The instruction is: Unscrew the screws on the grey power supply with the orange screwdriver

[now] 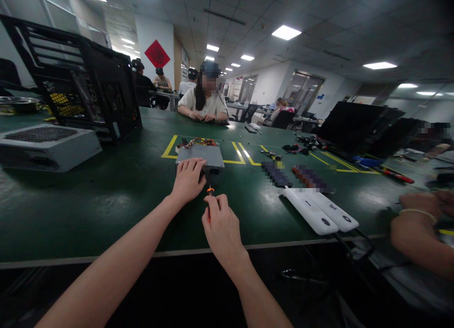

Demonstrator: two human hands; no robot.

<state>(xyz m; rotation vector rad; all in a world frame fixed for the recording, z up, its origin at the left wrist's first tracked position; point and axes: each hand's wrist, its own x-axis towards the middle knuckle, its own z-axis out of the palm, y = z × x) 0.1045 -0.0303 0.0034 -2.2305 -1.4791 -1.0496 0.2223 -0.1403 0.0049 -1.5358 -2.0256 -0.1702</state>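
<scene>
A grey computer power supply unit (200,154) lies on the green table in front of me, a bundle of coloured cables (202,142) at its far side. My left hand (189,179) grips its near left part, fingers over the top and thumb toward the near side. My right hand (222,224) is closed around a screwdriver (210,191) with an orange and dark handle. The screwdriver points away from me at the unit's near side; whether its tip touches a screw is too small to tell.
A black computer case (117,91) and another power supply (67,151) stand at left. White power banks (312,210), phones (276,173), loose cables (298,148) and a red screwdriver (397,175) lie at right. A person (205,96) sits opposite; another person's arm (418,228) is at right.
</scene>
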